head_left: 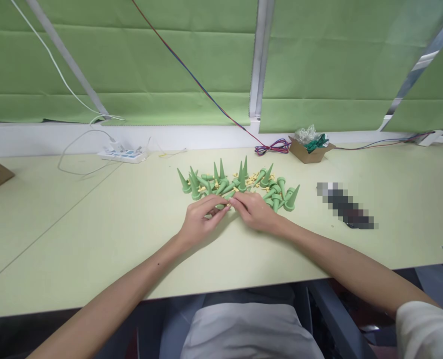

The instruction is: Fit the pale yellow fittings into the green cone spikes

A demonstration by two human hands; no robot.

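Note:
My left hand [201,219] is closed around a green plastic spike [220,206], mostly hidden by the fingers. At its fingertips a tiny yellow piece [228,204] shows. Pinched fingers of my right hand [257,212] meet the left fingertips there and appear to grip that yellow piece. Just beyond both hands spreads a heap of green cone-shaped spikes [291,198], some standing point up and others lying on their sides. Small yellow plastic pieces [250,180] are scattered among them.
On the pale table [94,239], a small cardboard box [307,153] with plastic wrap stands at the back right, beside coiled red and blue wires [276,147]. A power strip [126,155] lies back left. A blurred dark object [348,207] lies to the right.

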